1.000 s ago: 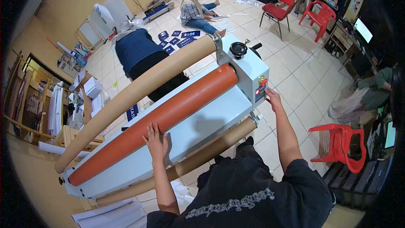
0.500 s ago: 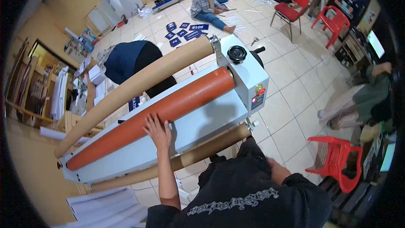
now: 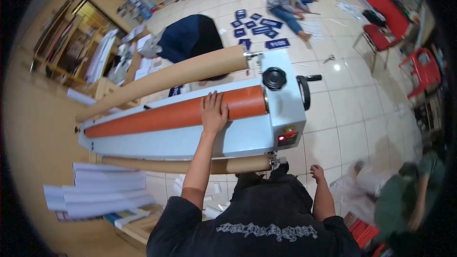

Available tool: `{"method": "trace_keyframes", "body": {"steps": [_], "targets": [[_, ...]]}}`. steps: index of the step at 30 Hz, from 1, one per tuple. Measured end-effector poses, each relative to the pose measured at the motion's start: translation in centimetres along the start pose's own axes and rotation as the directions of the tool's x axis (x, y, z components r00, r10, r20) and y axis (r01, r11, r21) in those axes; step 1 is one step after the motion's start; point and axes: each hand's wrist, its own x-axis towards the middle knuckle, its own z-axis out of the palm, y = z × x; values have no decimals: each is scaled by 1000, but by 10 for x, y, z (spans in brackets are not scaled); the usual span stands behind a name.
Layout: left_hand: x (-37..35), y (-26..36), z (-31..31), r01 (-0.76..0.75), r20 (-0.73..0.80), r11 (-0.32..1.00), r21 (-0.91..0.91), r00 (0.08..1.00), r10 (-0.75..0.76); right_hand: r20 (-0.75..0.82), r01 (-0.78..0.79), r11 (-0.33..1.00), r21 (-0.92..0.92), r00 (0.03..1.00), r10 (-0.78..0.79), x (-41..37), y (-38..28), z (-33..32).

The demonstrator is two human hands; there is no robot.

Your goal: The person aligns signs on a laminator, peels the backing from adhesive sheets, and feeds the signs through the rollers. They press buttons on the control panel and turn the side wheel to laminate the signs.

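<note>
left hand (image 3: 213,112) flat on orange roller (image 3: 176,113)

Left hand (image 3: 213,112) on roller (image 3: 176,113), cardboard tube (image 3: 166,78) behind, paper stack (image 3: 102,190) perhaps lower left

Orange roller (image 3: 176,113): long smooth matte cylinder, lying level across machine, showing slightly tilted in head view, left end lower. Right end butting against white side housing (image 3: 285,109), just below black knob (image 3: 274,78). Left end reaching far side of frame. Sitting above pale grey bed (image 3: 190,139), just in front of brown cardboard tube (image 3: 166,78), running nearly parallel to it. Surface showing bare, nothing wrapping it. My left grip (image 3: 213,112) lying flat on top near right end, palm down, fingers draping over far side.
</note>
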Motion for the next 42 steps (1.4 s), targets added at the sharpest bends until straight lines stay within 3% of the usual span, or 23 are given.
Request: {"method": "trace_keyframes", "body": {"steps": [6, 8, 9, 10, 12, 13, 15, 16, 18, 20, 22, 24, 26, 27, 29, 30, 32, 34, 36, 37, 39, 40, 42], "targets": [[-38, -13, -17, 203, -7, 979, 15, 979, -203, 169, -43, 974, -225, 982, 82, 30, -40, 12], [-70, -22, -15, 335, -125, 940, 62, 937, -326, 201, -26, 975, -219, 977, 71, 32, -48, 18], [-89, -27, -12, 445, -104, 894, 54, 893, -438, 223, -16, 976, -216, 973, 65, 35, -50, 21], [-109, -33, -9, 464, -109, 884, 53, 883, -457, 228, -9, 972, -236, 971, 65, 38, -52, 22], [-146, -48, 7, 711, -116, 675, 197, 701, -704, 287, -19, 943, -332, 950, 120, 35, -65, 27], [-161, -58, 20, 735, -122, 650, 193, 675, -728, 297, -8, 923, -386, 946, 132, 32, -73, 27], [-188, -70, 37, 865, -5, 502, 19, 502, -865, 298, -12, 905, -426, 942, 153, 39, -83, 23], [-199, -70, 43, 885, -7, 466, 17, 466, -885, 288, -21, 896, -443, 943, 165, 43, -87, 18], [-196, -71, 47, 827, -83, 561, -24, 558, -826, 285, -15, 872, -489, 943, 175, 41, -106, 11], [-193, -66, 49, 860, -92, 510, -1, 507, -857, 271, -13, 851, -525, 945, 182, 34, -126, 5], [-190, -67, 48, 860, -126, 509, -45, 501, -856, 364, 97, 826, -555, 921, 137, 27, -144, 6], [-192, -68, 54, 868, -150, 493, -56, 481, -864, 549, 264, 757, -598, 823, 147, 15, -160, 2], [-195, -70, 59, 881, -180, 468, -63, 452, -874, 675, 513, 496, -700, 703, 224, -18, -193, 6], [-194, -70, 60, 875, -195, 477, -77, 456, -868, 672, 522, 468, -713, 700, 243, -16, -201, 5], [-197, -65, 57, 883, -204, 460, -95, 435, -877, 799, 798, 154, -583, 527, 291, -17, -218, -1], [-196, -63, 53, 880, -197, 462, -114, 435, -878, 792, 800, 135, -585, 527, 308, -19, -224, 0], [-195, -61, 49, 881, -194, 450, -149, 420, -886, 731, 695, 240, -678, 602, 322, -19, -238, 2], [-198, -62, 52, 862, -202, 471, -187, 435, -877, 728, 712, 203, -672, 584, 359, -26, -254, 5], [-205, -61, 61, 853, -275, 477, -210, 417, -866, 590, 670, -141, -728, 719, 368, -91, -279, 46], [-207, -56, 59, 838, -316, 508, -198, 437, -842, 589, 675, -151, -722, 715, 376, -101, -279, 50], [-207, -53, 52, 823, -400, 557, -116, 474, -784, 758, 770, 243, -590, 426, 493, -119, -284, 72], [-209, -51, 48, 811, -416, 576, -100, 492, -765, 707, 713, 233, -661, 489, 511, -134, -282, 86], [-208, -43, 36, 856, -217, 494, -153, 459, -861, 891, 767, 472, -434, 288, 352, -112, -258, 87]]}}
